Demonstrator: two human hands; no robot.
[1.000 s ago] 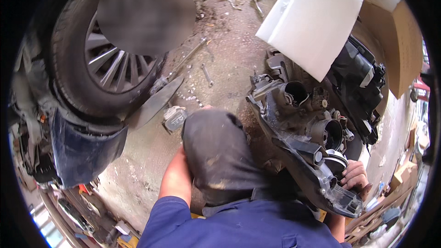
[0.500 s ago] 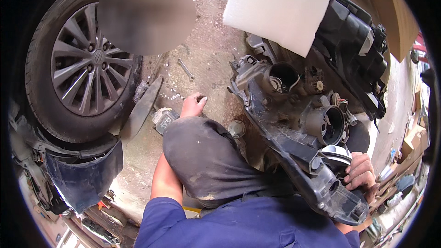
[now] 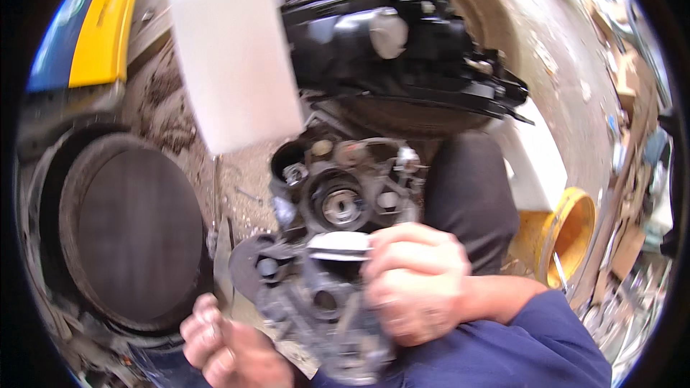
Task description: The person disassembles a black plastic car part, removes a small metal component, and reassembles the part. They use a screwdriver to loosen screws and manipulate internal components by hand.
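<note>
A used, dusty headlight assembly (image 3: 332, 300) rests against my lap, its back with the round bulb openings facing up. My right hand (image 3: 417, 280) is closed on its edge, right beside a white round cap (image 3: 339, 246). The cap sits on the housing; the fingertips touch or nearly touch its rim. To the left, my left hand (image 3: 228, 348) is loosely curled in the air beside the housing, slightly blurred, with nothing visible in it. Beyond the used unit lies another headlight (image 3: 374, 50), cleaner and black, on top of a tyre (image 3: 496, 11).
A white foam sheet (image 3: 233, 57) stands at the far left of the cleaner headlight. A car wheel (image 3: 68, 230) is on the left. A yellow bucket (image 3: 575, 230) lies on its side at right, near white foam (image 3: 535, 158). Assorted scrap (image 3: 632, 273) lines the right side.
My view has swung to the right. The used headlight has turned and now lies nearer my middle, still in my right hand. My left hand has come back from the floor.
</note>
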